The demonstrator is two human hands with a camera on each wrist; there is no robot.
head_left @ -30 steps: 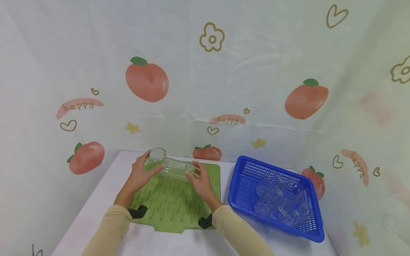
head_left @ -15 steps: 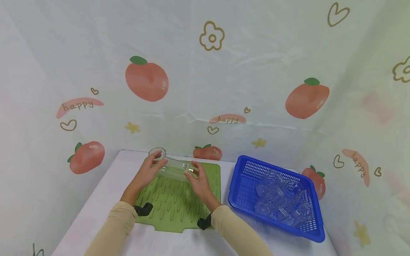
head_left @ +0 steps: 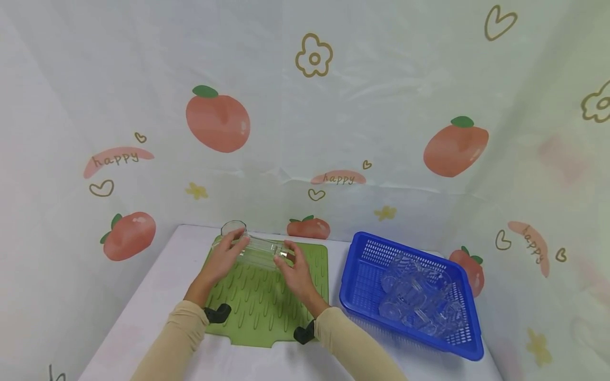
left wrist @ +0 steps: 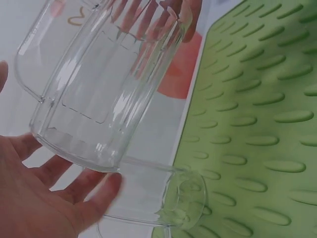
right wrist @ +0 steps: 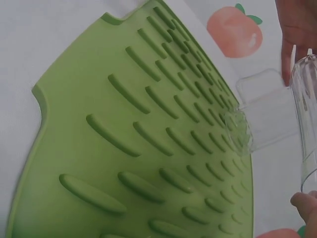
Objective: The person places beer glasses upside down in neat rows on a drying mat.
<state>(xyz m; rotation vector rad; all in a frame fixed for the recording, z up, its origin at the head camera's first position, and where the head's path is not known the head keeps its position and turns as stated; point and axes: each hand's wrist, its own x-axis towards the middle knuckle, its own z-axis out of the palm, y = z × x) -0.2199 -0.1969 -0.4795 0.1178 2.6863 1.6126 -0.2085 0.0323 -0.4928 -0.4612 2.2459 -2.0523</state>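
A clear glass mug with a handle (left wrist: 89, 89) is held sideways over the far part of the green ridged mat (head_left: 267, 301). My right hand (head_left: 296, 267) grips its thick base end, fingers and thumb curled round it. At the other end is my left hand (head_left: 223, 260); the left wrist view shows its fingers (left wrist: 81, 186) fairly straight, right at the mug's rim. A second glass mug (right wrist: 272, 119) stands at the mat's far left corner, its base on the mat. In the head view the left hand partly hides this second mug.
To the right of the mat sits a blue plastic basket (head_left: 350, 275) holding several clear glasses (head_left: 414, 293) heaped together. A white cloth covers the table (head_left: 157, 280). Behind it hangs a white curtain (head_left: 286, 121) with a fruit print.
My left hand has shifted right and inward, from beside the standing mug to the rim of the held mug. The right hand and its mug have stayed nearly still.
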